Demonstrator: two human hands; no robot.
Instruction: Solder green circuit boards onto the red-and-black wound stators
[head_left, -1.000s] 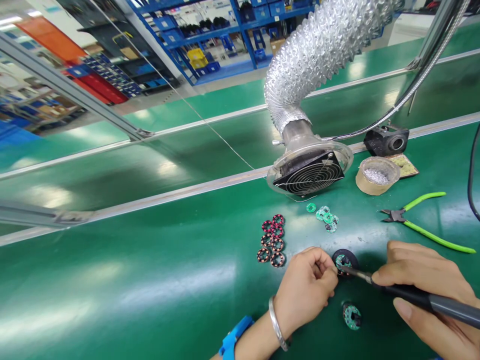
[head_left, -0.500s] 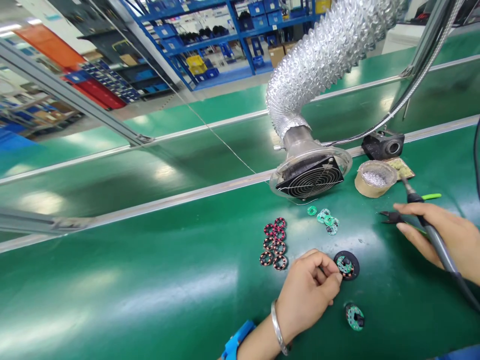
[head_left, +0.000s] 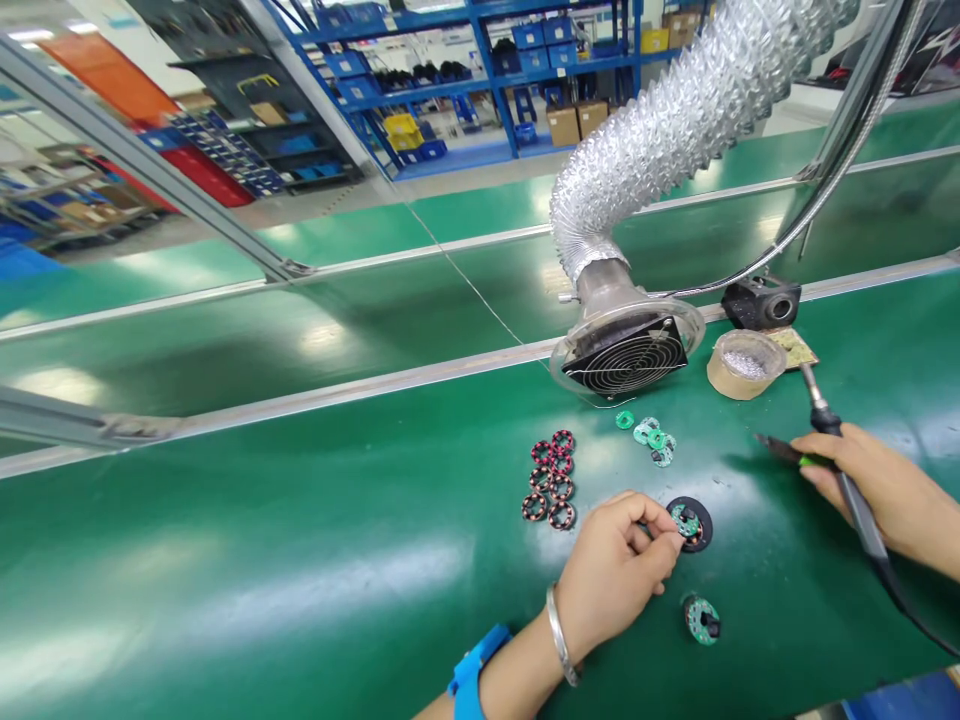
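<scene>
My left hand point(head_left: 622, 560) is closed in a pinch at the left edge of a small green circuit board point(head_left: 685, 520), which lies on a black ring point(head_left: 702, 538). My right hand point(head_left: 870, 480) is closed around dark-tipped cutters point(head_left: 780, 449) with a green part at the fingers. A soldering iron point(head_left: 862, 515) with a cable lies across that same hand, its metal tip up by the yellow sponge point(head_left: 795, 349). Nearer the front is another round board assembly point(head_left: 703, 620). Several copper-wound rings point(head_left: 561, 487) sit left of my left hand.
A fume extractor head point(head_left: 630, 360) on a silver duct point(head_left: 660, 140) hangs over the bench. Behind my right hand are a tub of metal shavings point(head_left: 744, 365) and a black holder point(head_left: 761, 302). Several loose green boards point(head_left: 655, 439) lie mid-bench.
My right hand has closed more around the cutters, whose green handle is now mostly covered. My left hand keeps its pinch at the board. The camera view has shifted slightly.
</scene>
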